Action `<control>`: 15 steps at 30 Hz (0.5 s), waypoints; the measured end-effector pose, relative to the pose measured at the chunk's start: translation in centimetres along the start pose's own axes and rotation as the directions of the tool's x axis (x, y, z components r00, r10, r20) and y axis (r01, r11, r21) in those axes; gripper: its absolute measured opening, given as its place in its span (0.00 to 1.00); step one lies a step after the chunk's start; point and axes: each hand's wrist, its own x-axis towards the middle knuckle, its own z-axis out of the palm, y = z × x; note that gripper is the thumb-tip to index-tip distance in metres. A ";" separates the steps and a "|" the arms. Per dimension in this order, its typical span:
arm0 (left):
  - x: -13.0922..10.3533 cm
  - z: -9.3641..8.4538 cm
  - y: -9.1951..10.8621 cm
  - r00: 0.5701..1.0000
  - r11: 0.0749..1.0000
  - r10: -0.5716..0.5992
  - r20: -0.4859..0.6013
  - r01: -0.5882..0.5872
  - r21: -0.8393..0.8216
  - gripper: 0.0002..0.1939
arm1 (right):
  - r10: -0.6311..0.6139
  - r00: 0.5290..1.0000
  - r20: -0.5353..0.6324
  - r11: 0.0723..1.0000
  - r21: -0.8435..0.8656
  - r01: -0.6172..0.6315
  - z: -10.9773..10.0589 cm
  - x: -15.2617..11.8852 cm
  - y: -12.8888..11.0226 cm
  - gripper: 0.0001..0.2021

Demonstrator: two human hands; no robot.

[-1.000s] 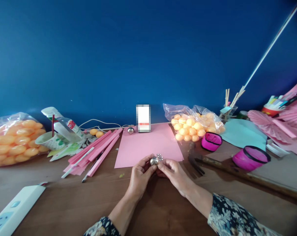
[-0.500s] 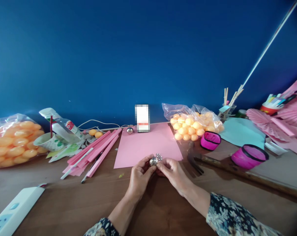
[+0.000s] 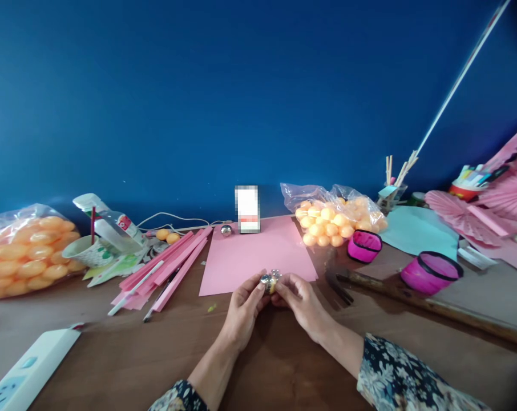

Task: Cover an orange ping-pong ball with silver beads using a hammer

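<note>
Just over the front edge of the pink paper (image 3: 258, 257), both my hands hold one small shiny silver ball (image 3: 267, 281). My left hand (image 3: 246, 299) pinches its left side between thumb and fingers. On the right side, my right hand (image 3: 298, 297) is closed with fingertips at the ball, where a yellowish patch shows. Small glittering silver bits stick up at the ball's upper right; I cannot tell whether they are attached to it. A second silver ball (image 3: 226, 230) rests at the paper's back left corner.
Left are pink paper strips (image 3: 173, 262), a patterned cup (image 3: 87, 251), a bag of orange balls (image 3: 31, 251) and a power strip (image 3: 31, 365). Right are another bag of orange balls (image 3: 327, 222), two magenta containers (image 3: 364, 245) and a hammer (image 3: 412, 297). A phone (image 3: 247, 208) stands at the back.
The silver ball has turned in my fingers, so a yellowish patch now shows on its right side. My left thumb has shifted up along it.
</note>
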 end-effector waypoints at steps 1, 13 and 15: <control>0.0 0.0 0.0 1.000 1.000 -0.002 0.000 0.002 -0.002 0.20 | -0.009 1.000 0.001 1.000 -0.015 0.009 0.0 0.0 0.0 0.14; 0.2 -0.2 0.1 0.995 1.000 -0.021 -0.093 0.022 0.002 0.19 | -0.130 0.989 0.073 0.975 -0.171 0.141 0.4 -0.6 0.0 0.07; 0.1 -0.1 0.3 0.997 0.999 -0.034 -0.068 0.032 -0.025 0.17 | -0.168 0.983 0.077 0.962 -0.204 0.181 0.5 -0.9 0.0 0.11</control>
